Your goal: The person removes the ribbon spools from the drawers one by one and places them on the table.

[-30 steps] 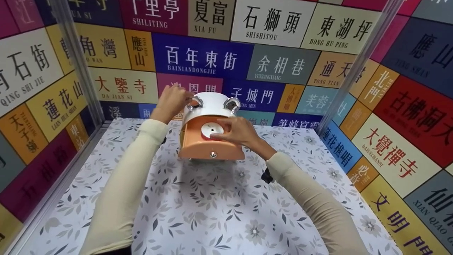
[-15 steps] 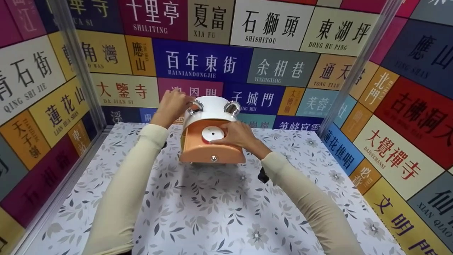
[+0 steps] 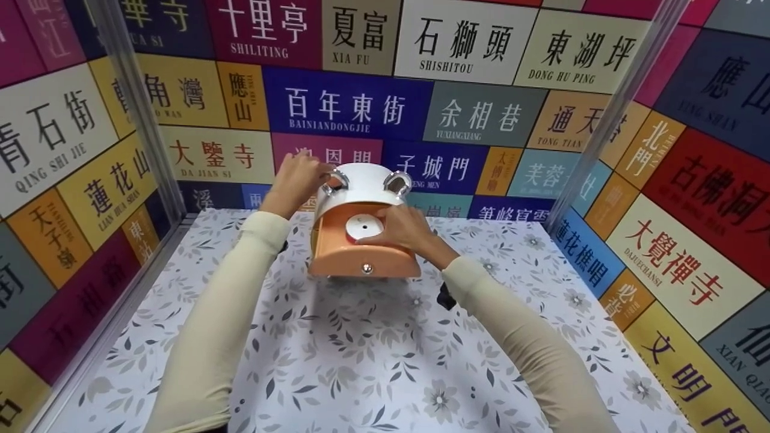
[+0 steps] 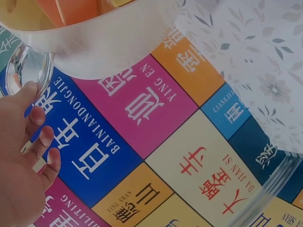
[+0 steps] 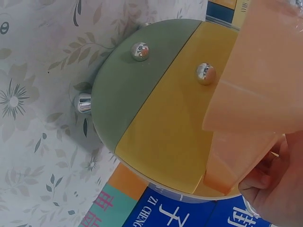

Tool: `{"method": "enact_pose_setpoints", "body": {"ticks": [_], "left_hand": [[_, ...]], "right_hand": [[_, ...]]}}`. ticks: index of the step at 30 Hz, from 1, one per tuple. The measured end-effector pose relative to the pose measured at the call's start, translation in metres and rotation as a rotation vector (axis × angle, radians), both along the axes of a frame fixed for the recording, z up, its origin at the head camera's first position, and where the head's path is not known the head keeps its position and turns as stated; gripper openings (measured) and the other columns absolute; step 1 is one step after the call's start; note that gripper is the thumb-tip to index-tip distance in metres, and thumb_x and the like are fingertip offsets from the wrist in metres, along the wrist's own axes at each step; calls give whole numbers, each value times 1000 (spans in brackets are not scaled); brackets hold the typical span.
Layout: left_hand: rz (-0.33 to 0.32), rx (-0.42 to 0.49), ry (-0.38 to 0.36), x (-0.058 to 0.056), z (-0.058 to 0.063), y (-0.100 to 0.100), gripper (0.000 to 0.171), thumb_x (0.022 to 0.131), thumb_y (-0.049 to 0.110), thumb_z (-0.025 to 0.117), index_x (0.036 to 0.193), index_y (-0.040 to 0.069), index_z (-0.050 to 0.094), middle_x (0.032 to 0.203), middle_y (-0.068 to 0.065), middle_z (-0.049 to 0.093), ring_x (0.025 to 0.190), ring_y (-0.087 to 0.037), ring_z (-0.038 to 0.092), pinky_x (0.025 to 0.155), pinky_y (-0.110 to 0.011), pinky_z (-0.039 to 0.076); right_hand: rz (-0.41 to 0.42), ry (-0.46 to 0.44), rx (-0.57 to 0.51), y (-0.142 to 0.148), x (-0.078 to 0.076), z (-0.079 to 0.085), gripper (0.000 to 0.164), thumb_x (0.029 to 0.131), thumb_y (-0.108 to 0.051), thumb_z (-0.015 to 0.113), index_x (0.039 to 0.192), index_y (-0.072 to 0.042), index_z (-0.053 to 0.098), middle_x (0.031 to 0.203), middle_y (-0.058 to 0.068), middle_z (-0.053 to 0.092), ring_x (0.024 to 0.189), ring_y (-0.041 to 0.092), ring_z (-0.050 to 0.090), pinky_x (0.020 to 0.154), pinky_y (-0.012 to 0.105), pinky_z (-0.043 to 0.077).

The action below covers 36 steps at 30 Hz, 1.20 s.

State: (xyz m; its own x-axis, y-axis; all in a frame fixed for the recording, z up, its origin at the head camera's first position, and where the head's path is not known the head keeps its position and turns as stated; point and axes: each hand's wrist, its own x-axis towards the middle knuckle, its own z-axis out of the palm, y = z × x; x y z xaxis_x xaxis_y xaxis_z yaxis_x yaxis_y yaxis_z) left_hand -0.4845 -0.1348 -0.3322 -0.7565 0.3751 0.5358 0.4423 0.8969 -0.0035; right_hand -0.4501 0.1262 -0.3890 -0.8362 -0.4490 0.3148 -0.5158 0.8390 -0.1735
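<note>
A small white rounded cabinet (image 3: 361,174) with two shiny ring-shaped ears stands at the back of the table. Its orange drawer (image 3: 334,261) is pulled out at the front. My left hand (image 3: 298,180) holds the left ear, and in the left wrist view a fingertip meets the clear ring (image 4: 49,71). Inside the drawer sits a white disc (image 3: 360,225) with a red edge and a small centre hole. My right hand (image 3: 409,228) pinches this disc at its right side. The right wrist view hides the disc behind the drawer; only part of the hand (image 5: 277,189) shows.
Below the orange drawer, a yellow drawer (image 5: 165,132) and a green drawer (image 5: 132,90) are pushed in, each with a silver knob. The table (image 3: 349,361) has a floral cover. Printed sign panels (image 3: 349,102) wall it at the back and sides.
The right hand has lowered slightly onto the disc, its fingers now closer round the right edge. The left hand stays at the ear. The view has shifted a little.
</note>
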Motion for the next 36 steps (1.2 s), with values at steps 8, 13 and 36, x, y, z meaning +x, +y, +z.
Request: {"method": "enact_pose_setpoints", "body": {"ticks": [8,13,36], "left_hand": [[-12,8,30,0,-2,2,20,100,22,70,118,21,80,99,-12,78,97,-37,64,79,-50,49],[-6,-8,49,0,-4,3,18,101,21,70,114,19,81,96,-11,78,95,-36,65,76,-49,50],[-16,17,48,0,-4,1,22,99,19,71,119,20,80,97,-12,78,92,-37,64,73,-49,49]], "right_hand": [[1,-12,-28,2,2,1,77,67,-85,74,118,-28,75,97,-5,72,83,19,64,71,41,51],[6,-5,-45,4,8,6,79,66,-84,76,120,-26,75,101,-5,73,86,19,66,74,42,52],[13,65,-36,24,24,30,83,64,-79,82,126,-25,75,82,-2,66,73,17,57,63,36,47]]}}
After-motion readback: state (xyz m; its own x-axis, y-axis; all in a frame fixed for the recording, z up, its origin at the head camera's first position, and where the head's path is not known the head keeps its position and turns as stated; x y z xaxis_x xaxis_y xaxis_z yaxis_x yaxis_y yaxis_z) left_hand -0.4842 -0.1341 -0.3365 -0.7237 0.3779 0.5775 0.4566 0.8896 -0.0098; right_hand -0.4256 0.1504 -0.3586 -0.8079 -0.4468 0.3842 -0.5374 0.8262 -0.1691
